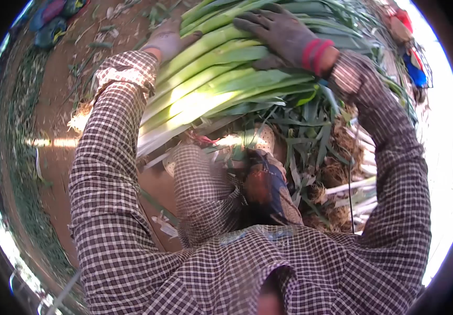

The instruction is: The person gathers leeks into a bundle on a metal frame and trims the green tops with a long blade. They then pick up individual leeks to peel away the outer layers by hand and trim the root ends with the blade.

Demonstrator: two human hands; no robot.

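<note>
A large pile of leeks, green leaves above and pale stems toward the lower left, lies in front of my knees. My right hand, in a grey glove with a red cuff band, rests on top of the leaves with its fingers spread. Along the left edge of the pile lies my left hand, also gloved in grey. Its thumb stretches out over the leaves, apart from the fingers, which are partly hidden at the edge.
More leeks with bushy roots lie on the right, beside my legs. Leaf scraps litter the brown ground. Colourful bundles sit at the upper left. A blue and red item is at the far right.
</note>
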